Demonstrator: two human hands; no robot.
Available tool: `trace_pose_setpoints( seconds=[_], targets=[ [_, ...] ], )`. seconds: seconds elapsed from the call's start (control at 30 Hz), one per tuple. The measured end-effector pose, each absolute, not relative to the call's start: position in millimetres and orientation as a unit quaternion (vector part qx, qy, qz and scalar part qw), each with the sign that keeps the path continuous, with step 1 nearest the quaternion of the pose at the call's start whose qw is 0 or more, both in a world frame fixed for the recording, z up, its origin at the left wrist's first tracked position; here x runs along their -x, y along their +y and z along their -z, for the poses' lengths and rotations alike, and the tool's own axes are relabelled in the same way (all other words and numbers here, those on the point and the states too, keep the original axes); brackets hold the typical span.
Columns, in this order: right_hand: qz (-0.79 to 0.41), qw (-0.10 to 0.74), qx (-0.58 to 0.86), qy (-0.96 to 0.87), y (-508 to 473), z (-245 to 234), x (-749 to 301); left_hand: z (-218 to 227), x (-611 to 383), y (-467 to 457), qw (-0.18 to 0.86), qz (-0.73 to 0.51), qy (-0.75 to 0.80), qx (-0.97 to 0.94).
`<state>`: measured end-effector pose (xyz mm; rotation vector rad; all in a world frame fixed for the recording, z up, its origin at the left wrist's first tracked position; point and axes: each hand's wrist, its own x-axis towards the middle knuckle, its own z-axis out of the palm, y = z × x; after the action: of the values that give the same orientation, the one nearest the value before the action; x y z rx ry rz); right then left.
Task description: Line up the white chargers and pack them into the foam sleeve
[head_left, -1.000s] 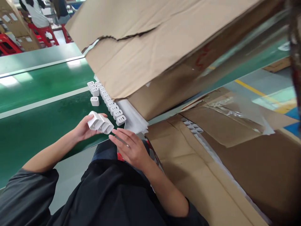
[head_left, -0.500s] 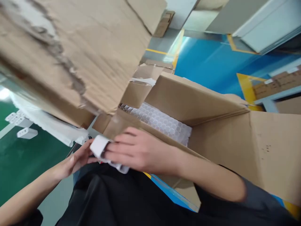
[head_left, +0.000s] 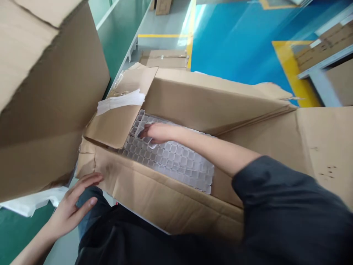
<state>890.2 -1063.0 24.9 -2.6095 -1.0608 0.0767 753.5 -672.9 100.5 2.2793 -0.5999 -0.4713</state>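
Note:
My right hand [head_left: 158, 132] reaches down into an open cardboard box [head_left: 176, 200]. Its fingers are closed around a few white, square, hollow plastic pieces [head_left: 151, 144] at the top of the layer; the fingertips are partly hidden. Rows of the same square pieces [head_left: 179, 156] stand packed side by side beneath, covering the part of the box floor in view. Outside the near left corner of that box, my left hand [head_left: 78, 204] hangs with thumb and fingers apart, holding nothing.
A larger cardboard carton [head_left: 63, 110] rises close on the left. One box flap [head_left: 110, 125] with a torn white strip leans over the packed pieces. Another flap [head_left: 328, 154] spreads to the right. Behind lie a flattened carton [head_left: 164, 59] and blue flooring [head_left: 231, 48].
My right hand has moved from in front of my body into the box. My left hand has let go of the white pieces and dropped lower left. The view has shifted.

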Motion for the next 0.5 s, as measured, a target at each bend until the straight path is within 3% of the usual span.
trace_pose_setpoints(
  seconds=[0.13, 0.3, 0.5],
  targets=[
    [-0.162, 0.072, 0.848, -0.500, -1017, 13, -909, -89, -744, -660, 0.351, 0.196, -0.177, -0.898],
    [-0.158, 0.114, 0.810, -0.553, -997, 38, -913, -75, -728, -646, 0.391, 0.215, -0.018, -0.895],
    [-0.095, 0.174, 0.798, -0.569, -978, 67, -914, -66, -728, -665, 0.413, 0.237, 0.013, -0.879]
  ],
)
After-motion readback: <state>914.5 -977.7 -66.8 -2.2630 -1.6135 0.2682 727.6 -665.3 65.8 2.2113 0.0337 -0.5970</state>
